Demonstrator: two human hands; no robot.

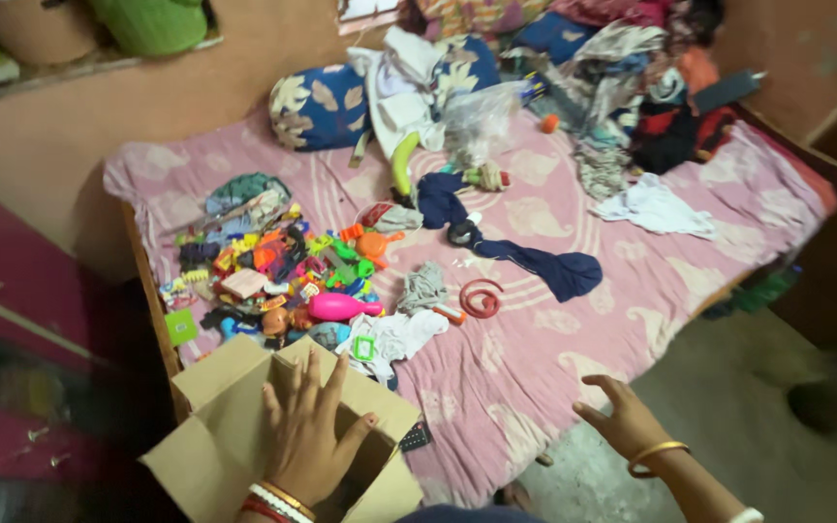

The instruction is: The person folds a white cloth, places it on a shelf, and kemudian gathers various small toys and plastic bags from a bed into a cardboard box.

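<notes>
Here the left hand [310, 431] lies flat, fingers spread, palm down over the open cardboard box [215, 441], holding nothing. The right hand [622, 416] hovers off to the side, fingers loosely curled and empty, beside the bed [554, 339]. Beyond the box sits a heap of toys [278, 276].

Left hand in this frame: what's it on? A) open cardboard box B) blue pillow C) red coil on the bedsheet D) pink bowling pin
A: the left hand lies spread, palm down, over the open cardboard box at the bed's near corner; the pink bowling pin lies apart among the toys.
</notes>
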